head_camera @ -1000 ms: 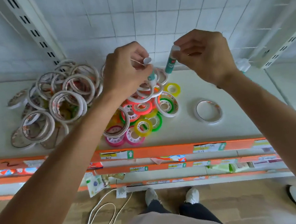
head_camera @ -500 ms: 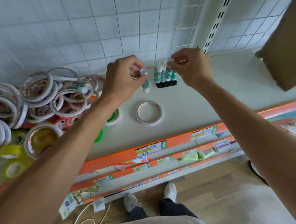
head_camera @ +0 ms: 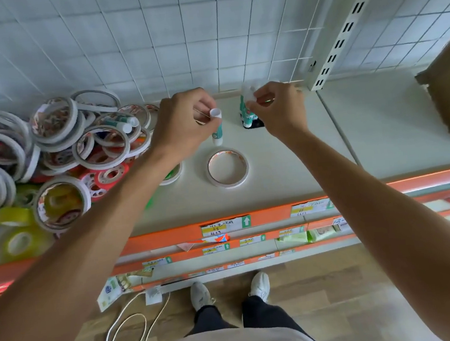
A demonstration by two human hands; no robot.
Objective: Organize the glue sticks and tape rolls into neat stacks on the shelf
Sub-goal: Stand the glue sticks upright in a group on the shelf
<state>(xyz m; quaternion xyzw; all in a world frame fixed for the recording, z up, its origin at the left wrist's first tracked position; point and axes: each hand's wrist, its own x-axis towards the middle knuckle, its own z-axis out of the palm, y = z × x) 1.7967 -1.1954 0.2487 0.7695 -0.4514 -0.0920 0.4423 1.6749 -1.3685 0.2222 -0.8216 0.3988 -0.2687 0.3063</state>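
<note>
- a white shelf [head_camera: 286, 159] with an orange front edge was seen from above, with both bare arms reaching in toward its back edge.
- a glue stick [head_camera: 217, 128] with a white cap and green label was held upright by the left hand [head_camera: 183, 122], thumb and fingers curled and pinched just below the cap; its base hung just above the surface.
- the right hand [head_camera: 275, 107] was set over a small cluster of standing glue sticks [head_camera: 247, 113] near the back edge, fingertips pinched on the white cap of one of them.
- two more glue sticks [head_camera: 120, 124] were left lying in a loose heap of tape rolls [head_camera: 59, 147] along the left part of the surface.
- a single tape roll [head_camera: 227, 168] lay flat apart from the heap, nearer the front edge.
- the step in hand was judged to be the gathering of glue sticks into one upright group.
- next, the held stick would need to be lowered upright beside the cluster without the others being knocked over.
- the tape rolls appeared not yet stacked.
</note>
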